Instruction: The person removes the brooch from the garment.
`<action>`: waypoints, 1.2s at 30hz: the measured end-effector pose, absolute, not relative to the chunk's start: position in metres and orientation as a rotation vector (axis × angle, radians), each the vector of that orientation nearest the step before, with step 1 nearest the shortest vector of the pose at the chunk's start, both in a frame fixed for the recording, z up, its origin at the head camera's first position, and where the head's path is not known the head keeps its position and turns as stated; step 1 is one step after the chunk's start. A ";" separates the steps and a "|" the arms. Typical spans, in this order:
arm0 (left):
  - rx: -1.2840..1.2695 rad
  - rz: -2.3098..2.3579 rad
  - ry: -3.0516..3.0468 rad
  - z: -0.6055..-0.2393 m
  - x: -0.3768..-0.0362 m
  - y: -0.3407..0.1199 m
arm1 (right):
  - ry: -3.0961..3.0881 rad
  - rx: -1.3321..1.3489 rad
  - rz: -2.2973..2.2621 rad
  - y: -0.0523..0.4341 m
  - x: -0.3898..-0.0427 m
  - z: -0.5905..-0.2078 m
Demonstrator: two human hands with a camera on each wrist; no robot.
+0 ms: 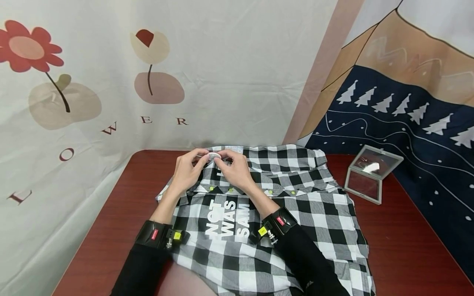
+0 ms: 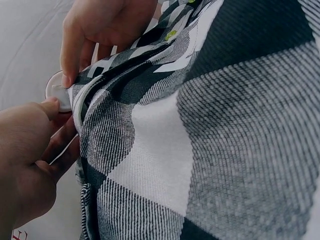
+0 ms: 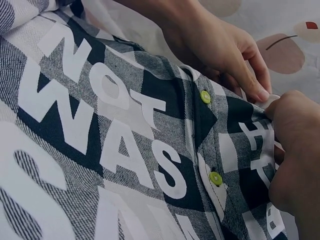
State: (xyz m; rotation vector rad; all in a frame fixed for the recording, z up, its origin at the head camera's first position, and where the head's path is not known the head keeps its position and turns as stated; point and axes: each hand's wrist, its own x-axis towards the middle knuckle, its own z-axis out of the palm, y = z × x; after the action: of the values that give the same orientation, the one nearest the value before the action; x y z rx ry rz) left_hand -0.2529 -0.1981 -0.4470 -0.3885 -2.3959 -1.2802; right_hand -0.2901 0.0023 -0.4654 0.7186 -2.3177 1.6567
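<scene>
both hands at checked shirt collar on bench; left hand fingers and right hand fingers curled, pinching small white disc.

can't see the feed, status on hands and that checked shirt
Left hand and right hand both pinch a white round tag at the checked shirt edge. Mirror box off right, clear.

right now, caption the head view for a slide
Both hands pinch a small white disc at the plaid shirt's edge.
</scene>
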 end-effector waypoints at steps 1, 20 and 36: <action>-0.391 -1.281 -2.396 -0.447 -0.253 -0.198 | -2.320 0.714 1.657 0.002 -0.290 -0.465; -0.440 -1.207 -2.408 -0.443 -0.249 -0.197 | -2.320 0.690 1.685 0.005 -0.288 -0.464; -0.430 -1.225 -2.365 -0.445 -0.251 -0.197 | -2.361 0.847 1.576 0.009 -0.290 -0.462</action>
State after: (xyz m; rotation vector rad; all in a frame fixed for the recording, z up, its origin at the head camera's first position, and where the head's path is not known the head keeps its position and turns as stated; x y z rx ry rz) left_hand -0.2513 -0.1972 -0.4452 -0.4301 -2.3653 -1.2247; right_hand -0.2902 0.0089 -0.4621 0.8472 -2.3606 1.5761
